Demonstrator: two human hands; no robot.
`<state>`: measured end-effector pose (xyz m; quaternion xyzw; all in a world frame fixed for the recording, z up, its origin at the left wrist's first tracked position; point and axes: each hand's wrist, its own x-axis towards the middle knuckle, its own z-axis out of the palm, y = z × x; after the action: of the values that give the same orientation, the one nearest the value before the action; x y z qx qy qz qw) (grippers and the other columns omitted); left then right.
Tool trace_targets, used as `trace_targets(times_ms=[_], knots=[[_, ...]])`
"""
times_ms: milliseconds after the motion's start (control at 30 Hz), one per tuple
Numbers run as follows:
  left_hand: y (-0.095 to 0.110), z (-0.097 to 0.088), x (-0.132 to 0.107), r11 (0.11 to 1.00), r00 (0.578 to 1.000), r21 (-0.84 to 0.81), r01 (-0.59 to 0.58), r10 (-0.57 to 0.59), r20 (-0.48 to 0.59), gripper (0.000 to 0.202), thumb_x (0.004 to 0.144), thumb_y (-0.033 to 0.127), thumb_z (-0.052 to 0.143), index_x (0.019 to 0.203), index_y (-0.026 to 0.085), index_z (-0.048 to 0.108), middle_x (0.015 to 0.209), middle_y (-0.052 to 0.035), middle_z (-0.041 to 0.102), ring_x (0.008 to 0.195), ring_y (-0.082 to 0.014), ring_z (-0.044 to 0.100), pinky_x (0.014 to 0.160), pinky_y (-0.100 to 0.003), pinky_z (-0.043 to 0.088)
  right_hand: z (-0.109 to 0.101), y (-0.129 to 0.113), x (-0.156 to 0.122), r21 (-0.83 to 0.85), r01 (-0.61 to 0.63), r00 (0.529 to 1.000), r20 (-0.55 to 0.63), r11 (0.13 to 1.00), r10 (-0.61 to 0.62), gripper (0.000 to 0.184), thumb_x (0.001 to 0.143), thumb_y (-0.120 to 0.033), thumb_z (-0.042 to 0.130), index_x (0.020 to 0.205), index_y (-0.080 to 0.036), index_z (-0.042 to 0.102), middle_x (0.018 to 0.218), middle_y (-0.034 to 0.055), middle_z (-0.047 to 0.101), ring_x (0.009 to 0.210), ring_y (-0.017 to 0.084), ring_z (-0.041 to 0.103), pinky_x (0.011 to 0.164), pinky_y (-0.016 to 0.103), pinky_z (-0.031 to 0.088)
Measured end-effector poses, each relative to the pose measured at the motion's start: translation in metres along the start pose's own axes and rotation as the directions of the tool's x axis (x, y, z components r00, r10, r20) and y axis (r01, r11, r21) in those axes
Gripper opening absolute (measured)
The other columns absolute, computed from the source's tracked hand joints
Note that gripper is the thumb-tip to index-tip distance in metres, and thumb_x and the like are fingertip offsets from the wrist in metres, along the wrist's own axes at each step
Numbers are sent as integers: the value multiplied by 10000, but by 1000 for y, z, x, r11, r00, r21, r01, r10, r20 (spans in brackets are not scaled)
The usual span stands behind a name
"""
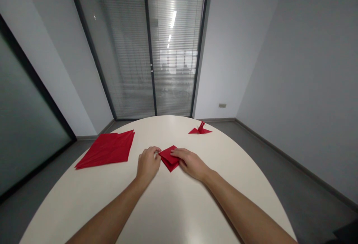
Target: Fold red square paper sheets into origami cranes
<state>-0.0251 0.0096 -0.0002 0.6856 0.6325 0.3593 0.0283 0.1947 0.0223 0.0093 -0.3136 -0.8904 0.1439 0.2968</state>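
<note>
A small folded red paper (169, 156), diamond-shaped with its layers parted along the front, is between my two hands over the white table. My left hand (148, 161) is closed, its curled fingertips pinching the paper's left corner. From the right, my right hand (192, 162) grips the paper with its fingers lying over the top layer and the thumb at the near edge. Part of the paper's right side is hidden beneath those fingers. Beyond my right hand stands a finished red paper crane (200, 128) with spread wings.
A stack of red paper sheets (107, 150) lies on the left of the round white table (167, 206). Past the table's far edge is a glass partition with blinds (173, 87). Grey walls (313, 80) stand to the right.
</note>
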Motion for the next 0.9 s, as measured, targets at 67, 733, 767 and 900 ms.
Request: trace_targets(times_ms=[67,733,767,900], knots=[[0,2,1,996,999,-83,-40,39,-14,278,793,50,481,946,194,663,993,-69,720,952,-238,646,895,-391,498,0,-1,1,-26,6,999,36,1000,-5,487,858,-47,482,1290,-188,657,1293,88,682,1268,242,581,1102,428,457],[9,2,-14,905,869,-184,-384,421,258,397,867,200,586,1257,239,650,1338,-88,631,1271,-262,546,1119,-464,431,-8,-3,-1,-57,-125,992,8,991,125,398,884,-168,552,1265,-222,649,1119,87,725,1025,239,650,940,394,494],[9,1,-14,898,860,-197,-394,435,265,395,870,204,585,1257,246,654,1340,-82,633,1264,-258,554,1115,-460,437,-7,-1,-1,-48,-112,994,3,993,112,425,868,-157,566,1282,-220,638,1143,91,720,1049,245,644,962,408,486],[9,0,-14,882,837,-228,-412,466,287,396,872,216,589,1260,259,656,1362,-71,629,1267,-245,565,1113,-445,448,-5,5,-3,-33,-76,996,43,997,77,531,836,-167,595,1366,-184,572,1300,124,661,1188,272,603,1059,459,437]])
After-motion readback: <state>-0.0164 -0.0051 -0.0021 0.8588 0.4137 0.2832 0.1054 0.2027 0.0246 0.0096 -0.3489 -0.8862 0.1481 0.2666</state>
